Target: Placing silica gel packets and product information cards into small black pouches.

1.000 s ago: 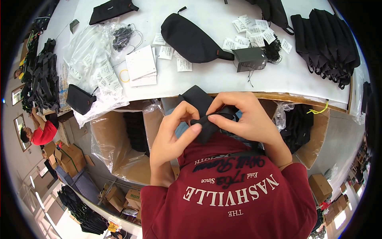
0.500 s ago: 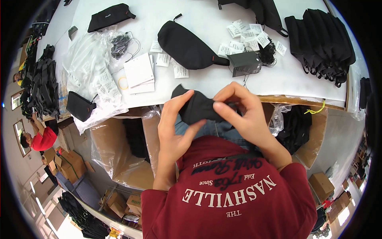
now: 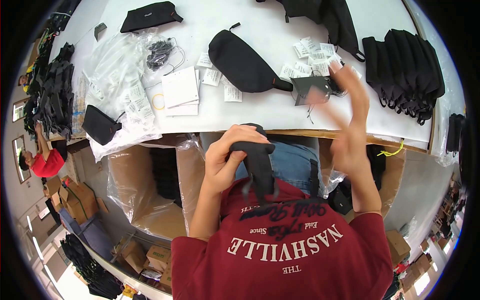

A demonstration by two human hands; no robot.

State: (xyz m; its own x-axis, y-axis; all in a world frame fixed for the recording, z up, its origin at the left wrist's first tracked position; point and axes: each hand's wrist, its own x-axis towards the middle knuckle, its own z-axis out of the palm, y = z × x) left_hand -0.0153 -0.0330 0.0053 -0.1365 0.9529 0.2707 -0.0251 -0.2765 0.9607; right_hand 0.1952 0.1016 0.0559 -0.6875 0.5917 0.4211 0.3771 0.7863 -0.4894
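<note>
My left hand [image 3: 227, 154] is closed round a small black fabric pouch [image 3: 261, 175], held in front of my body with its lower end hanging over my shirt. My right hand [image 3: 345, 122] is away from the pouch, stretched over the table's near edge. Its thumb and index finger are spread and blurred by motion. Closest to those fingertips are a stack of dark hang tags [image 3: 304, 91] with black strings and several white printed labels [image 3: 322, 52]. A larger black bag [image 3: 242, 62] lies to their left.
A row of folded black bags [image 3: 402, 70] lies at the right. Clear plastic bags [image 3: 112, 75], white cards [image 3: 181, 90] and another small black pouch [image 3: 100, 125] are at the left. Plastic-lined cardboard boxes [image 3: 132, 185] stand below the table edge. A person in red [image 3: 45, 162] is at far left.
My right hand has let go of the pouch and moved up and right toward the dark tags. In my left hand, the pouch has turned to hang downward.
</note>
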